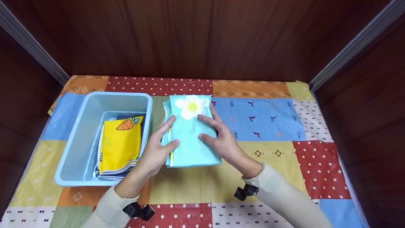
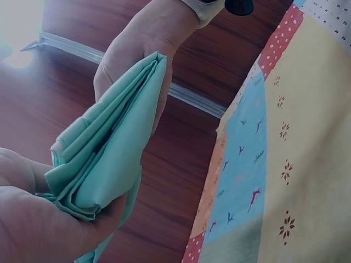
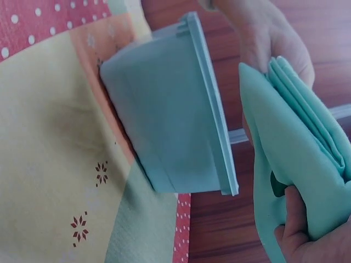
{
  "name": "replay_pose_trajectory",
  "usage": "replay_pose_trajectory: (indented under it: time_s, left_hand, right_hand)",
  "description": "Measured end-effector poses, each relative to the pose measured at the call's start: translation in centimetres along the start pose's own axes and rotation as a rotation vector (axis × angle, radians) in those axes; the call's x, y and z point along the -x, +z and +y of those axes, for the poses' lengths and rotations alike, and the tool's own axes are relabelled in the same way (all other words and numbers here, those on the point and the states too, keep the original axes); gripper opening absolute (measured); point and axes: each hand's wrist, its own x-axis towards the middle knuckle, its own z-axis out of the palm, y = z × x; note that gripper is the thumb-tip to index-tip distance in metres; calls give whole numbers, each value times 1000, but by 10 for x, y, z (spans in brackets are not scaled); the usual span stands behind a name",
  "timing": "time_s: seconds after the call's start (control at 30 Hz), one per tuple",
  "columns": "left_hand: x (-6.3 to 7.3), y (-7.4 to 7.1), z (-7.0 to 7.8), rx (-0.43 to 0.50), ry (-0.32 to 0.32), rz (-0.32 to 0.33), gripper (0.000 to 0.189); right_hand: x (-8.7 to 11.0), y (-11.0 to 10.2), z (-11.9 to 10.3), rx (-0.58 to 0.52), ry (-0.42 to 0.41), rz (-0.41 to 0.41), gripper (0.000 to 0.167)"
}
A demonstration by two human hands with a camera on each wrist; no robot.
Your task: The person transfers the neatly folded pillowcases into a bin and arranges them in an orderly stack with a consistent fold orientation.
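Observation:
A folded turquoise cloth [image 1: 191, 147] with a white daisy print is held up between both hands, clear above the table in the wrist views. My left hand [image 1: 156, 153] grips its left edge, thumb on top and other fingers partly hidden. On the opposite side, my right hand [image 1: 225, 139] holds it with the thumb and a finger lying across the upper face, just below the flower. Several stacked layers of the cloth [image 2: 118, 159] show at its edge in the left wrist view. The right wrist view shows a loose flap of the cloth [image 3: 263, 203] hanging beneath.
A light-blue plastic bin [image 1: 79, 139] stands left of the hands. Inside lies a folded yellow cloth [image 1: 120, 147] with a carrot print, over darker fabric. A patchwork tablecloth [image 1: 269, 171] covers the table. Dark wood panels [image 1: 202, 38] enclose the back and sides.

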Motion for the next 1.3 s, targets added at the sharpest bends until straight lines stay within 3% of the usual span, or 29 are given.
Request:
replay_pose_trajectory:
  time_s: [0.47,1.3]
  left_hand:
    - [15,-29,6,-6,-75,41,71]
    - [32,-72,11,21,-49,57,69]
  right_hand:
    - [-7,27,-9,-26,-11,-51,50]
    - [-19,74,-20,-91,-2,-97,50]
